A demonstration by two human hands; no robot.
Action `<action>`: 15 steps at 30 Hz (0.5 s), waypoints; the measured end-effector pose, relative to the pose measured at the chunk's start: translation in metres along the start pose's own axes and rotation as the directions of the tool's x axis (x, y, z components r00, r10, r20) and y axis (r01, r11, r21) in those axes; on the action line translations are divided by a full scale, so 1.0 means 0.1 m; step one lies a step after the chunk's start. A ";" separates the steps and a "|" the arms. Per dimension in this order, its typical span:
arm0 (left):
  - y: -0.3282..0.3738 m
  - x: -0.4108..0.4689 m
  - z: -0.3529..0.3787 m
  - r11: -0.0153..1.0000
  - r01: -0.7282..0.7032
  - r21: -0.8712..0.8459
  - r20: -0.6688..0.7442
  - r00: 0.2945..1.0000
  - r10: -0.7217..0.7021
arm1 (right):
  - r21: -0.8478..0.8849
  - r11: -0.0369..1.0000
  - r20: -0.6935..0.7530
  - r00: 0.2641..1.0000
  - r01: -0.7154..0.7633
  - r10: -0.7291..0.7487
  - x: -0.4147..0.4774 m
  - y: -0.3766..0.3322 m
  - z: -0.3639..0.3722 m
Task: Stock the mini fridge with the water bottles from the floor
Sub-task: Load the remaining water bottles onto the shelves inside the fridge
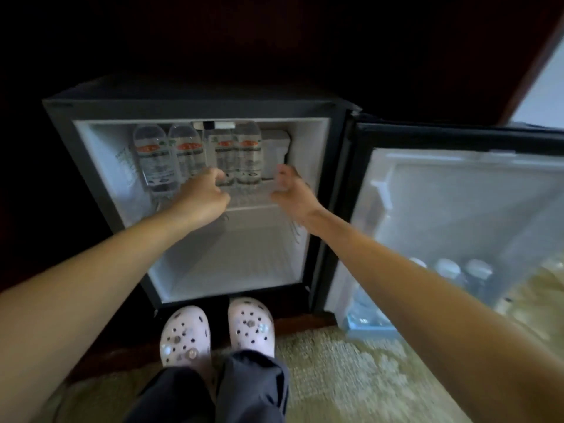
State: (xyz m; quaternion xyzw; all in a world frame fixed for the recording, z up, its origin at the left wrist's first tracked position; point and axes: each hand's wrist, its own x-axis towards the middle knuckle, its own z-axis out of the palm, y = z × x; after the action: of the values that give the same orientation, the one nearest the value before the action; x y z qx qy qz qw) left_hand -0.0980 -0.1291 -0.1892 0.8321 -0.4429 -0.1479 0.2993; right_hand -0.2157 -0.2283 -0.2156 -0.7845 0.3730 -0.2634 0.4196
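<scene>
The mini fridge (61,123) stands open, its door (457,193) swung out to the right. Several water bottles with orange-banded labels stand in a row on the upper shelf (250,198): the leftmost bottle (154,157), a second (186,154), a third (225,154) and the rightmost (248,154). My left hand (204,193) reaches in with its fingers loosely curled in front of the third bottle's base, not wrapped round it. My right hand (290,190) hovers just right of the rightmost bottle, fingers relaxed, holding nothing. More water bottles (448,270) stand on the floor at the right, by the door.
The fridge's lower compartment (232,254) holds nothing. A blue-wrapped pack (366,322) lies on the carpet beside the door's bottom edge. My feet in pale clogs (186,334) stand right in front of the fridge. Dark wooden cabinet surrounds the fridge.
</scene>
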 end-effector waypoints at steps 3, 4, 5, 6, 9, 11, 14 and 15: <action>0.36 -0.59 0.09 0.998 -0.058 0.034 0.047 0.997 0.056 | -0.113 0.989 -0.053 0.993 0.094 -0.101 -0.70 -0.02 -0.33; 0.48 -0.80 0.15 0.996 -0.086 0.021 0.065 0.994 0.085 | -0.148 0.985 -0.074 0.992 0.090 -0.102 -0.96 -0.03 -0.48; 0.61 -1.01 0.22 0.992 -0.123 0.001 0.077 0.990 0.122 | -0.173 0.981 -0.098 0.990 0.082 -0.100 -1.21 -0.01 -0.63; 0.73 -1.23 0.29 0.988 -0.155 -0.024 0.084 0.984 0.156 | -0.202 0.978 -0.132 0.988 0.053 -0.080 -1.50 0.01 -0.79; 1.02 -1.85 0.64 0.973 -0.202 -0.115 0.104 0.971 0.214 | -0.280 0.959 -0.261 0.965 -0.044 -0.032 -2.37 0.17 -1.20; 1.18 -2.26 0.98 0.961 -0.244 -0.130 0.173 0.949 0.264 | -0.305 0.941 -0.340 0.940 -0.147 0.037 -2.94 0.33 -1.40; 1.42 -2.87 1.47 0.945 -0.297 -0.138 0.325 0.888 0.326 | -0.251 0.919 -0.463 0.872 -0.303 0.161 -3.76 0.62 -1.60; 1.49 -3.07 1.63 0.939 -0.309 -0.151 0.371 0.862 0.344 | -0.219 0.906 -0.500 0.839 -0.363 0.215 -4.02 0.74 -1.66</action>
State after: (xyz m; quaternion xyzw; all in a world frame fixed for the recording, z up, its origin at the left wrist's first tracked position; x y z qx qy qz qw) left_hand -0.4511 0.0006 -0.2273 0.6847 -0.6214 -0.2776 0.2609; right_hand -0.5976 -0.0076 -0.2349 -0.6873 0.6139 -0.3150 0.2271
